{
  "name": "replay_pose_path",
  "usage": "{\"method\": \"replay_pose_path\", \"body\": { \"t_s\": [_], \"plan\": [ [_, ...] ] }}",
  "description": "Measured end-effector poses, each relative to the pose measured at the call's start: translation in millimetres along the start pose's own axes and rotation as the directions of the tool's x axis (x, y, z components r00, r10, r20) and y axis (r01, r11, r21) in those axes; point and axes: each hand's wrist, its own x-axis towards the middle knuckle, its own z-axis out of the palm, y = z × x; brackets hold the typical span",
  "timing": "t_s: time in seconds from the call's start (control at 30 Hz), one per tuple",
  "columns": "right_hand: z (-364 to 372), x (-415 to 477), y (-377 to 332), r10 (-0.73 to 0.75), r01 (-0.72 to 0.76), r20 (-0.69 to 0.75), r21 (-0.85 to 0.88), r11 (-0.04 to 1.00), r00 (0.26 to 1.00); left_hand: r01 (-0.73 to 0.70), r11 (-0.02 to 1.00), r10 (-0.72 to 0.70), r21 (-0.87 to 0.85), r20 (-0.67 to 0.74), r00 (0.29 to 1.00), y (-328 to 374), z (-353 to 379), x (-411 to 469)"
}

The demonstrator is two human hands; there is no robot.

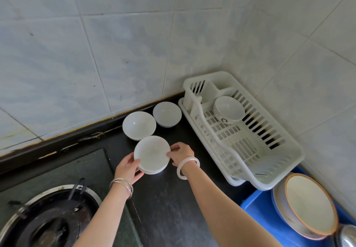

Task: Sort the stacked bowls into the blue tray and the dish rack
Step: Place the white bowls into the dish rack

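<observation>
Stacked bowls point(151, 155) on worktop point(169, 198), between hands: left hand point(128, 168) cups left side, right hand point(182, 153) pinches right rim of top bowl.

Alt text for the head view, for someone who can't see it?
Left hand and right hand grip a stack of white bowls on a dark counter. Two bowls sit behind it; the dish rack holds one bowl, the blue tray larger bowls.

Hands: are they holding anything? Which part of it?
Yes, the bowl stack. The left hand grips its left side, and the right hand pinches its right rim.
</observation>
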Motion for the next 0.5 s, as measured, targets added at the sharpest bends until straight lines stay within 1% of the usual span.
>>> {"method": "replay_pose_path", "body": {
  "t_s": [0.07, 0.13, 0.3, 0.43, 0.5],
  "plan": [
    [0.5, 0.5, 0.4, 0.044, -0.06, 0.118, 0.136, 0.989, 0.992, 0.016, 1.0, -0.016, 0.02, -0.005, 1.0, 2.8, 0.8, -0.2],
    [-0.5, -0.8, 0.3, 0.047, -0.087, 0.193, 0.204, 0.975, 0.98, 0.024, 0.999, -0.024, 0.028, -0.011, 1.0, 5.5, 1.9, -2.7],
    [-12.9, -1.2, 5.6, 0.002, -0.028, 0.161, 0.162, 0.986, 0.987, 0.021, 0.998, -0.021, 0.058, 0.005, 1.0, 10.6, 7.7, -16.1],
    [-37.4, -9.4, 8.8, -0.136, 0.119, 0.079, 0.191, 0.974, 0.987, -0.015, 0.997, 0.011, 0.079, 0.054, 0.998, 23.7, 24.8, -32.9],
    [-57.5, -17.3, 5.9, -0.186, 0.168, 0.051, 0.247, 0.954, 0.981, -0.061, 0.994, 0.05, 0.089, 0.121, 0.991, 35.0, 39.9, -42.5]
  ]
}}
